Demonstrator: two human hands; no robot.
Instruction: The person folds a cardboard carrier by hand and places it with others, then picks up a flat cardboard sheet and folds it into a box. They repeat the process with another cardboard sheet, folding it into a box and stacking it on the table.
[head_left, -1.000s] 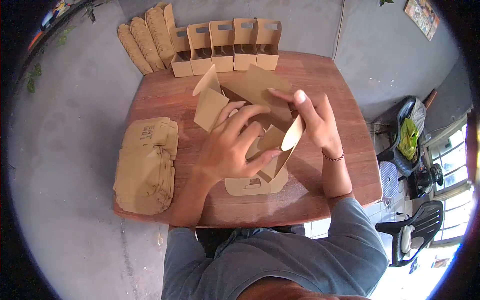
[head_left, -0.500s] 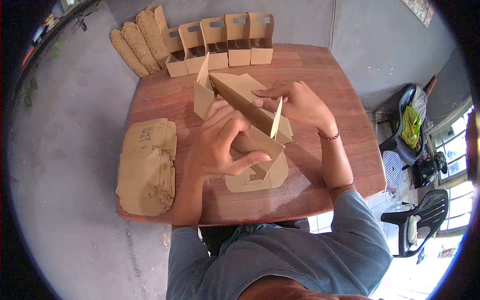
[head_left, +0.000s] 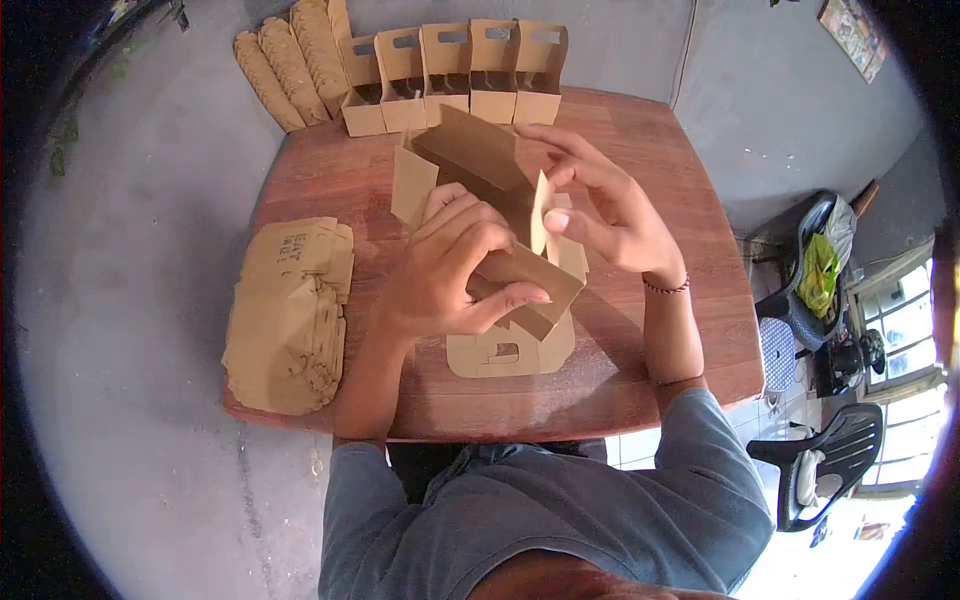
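A partly folded brown cardboard carton (head_left: 535, 277) is held tilted above the middle of the table, its side flaps standing out. My left hand (head_left: 455, 265) grips its near wall, the thumb along the outside and the fingers curled over the edge. On the carton's right, my right hand (head_left: 615, 215) has its thumb against a small upright flap, with the fingers spread behind it. Below the carton, a cardboard panel with a handle cutout (head_left: 510, 355) shows near the front edge of the table.
Several folded carriers with handle holes (head_left: 447, 75) stand in a row at the back of the wooden table (head_left: 680, 330). Beside them lean rows of stacked cardboard (head_left: 290, 65). A pile of flat cardboard (head_left: 285, 320) lies at the left. Chairs (head_left: 835, 460) stand at the right.
The carton has tilted, and its far panel has risen. My right hand has moved from the far panel to the right flap, its fingers opening. My left hand has kept its hold.
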